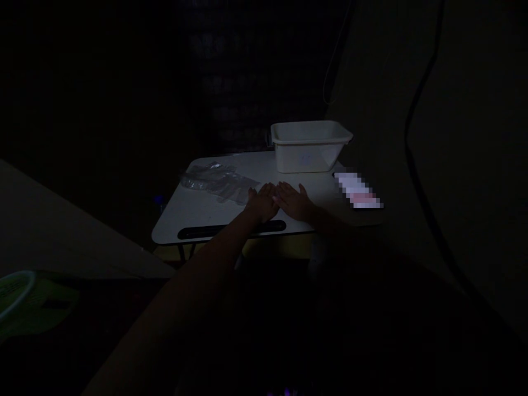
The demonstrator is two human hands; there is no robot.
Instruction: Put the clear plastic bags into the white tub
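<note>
My left hand lies flat near the front middle of a small white table, its fingers stretched forward and its thumb out. Beside it, my right hand is also spread, palm down, and the fingertips of the two hands meet or nearly meet. Neither hand holds anything that I can see. Crumpled clear plastic lies just left of my left hand. Behind my right hand stands a white plastic tub with an open top. The picture is very dark.
A lit phone, its screen blurred out, lies at the table's right edge. A black slot runs along the front edge. At the right, a dark cable hangs down the wall. Something green is at the lower left.
</note>
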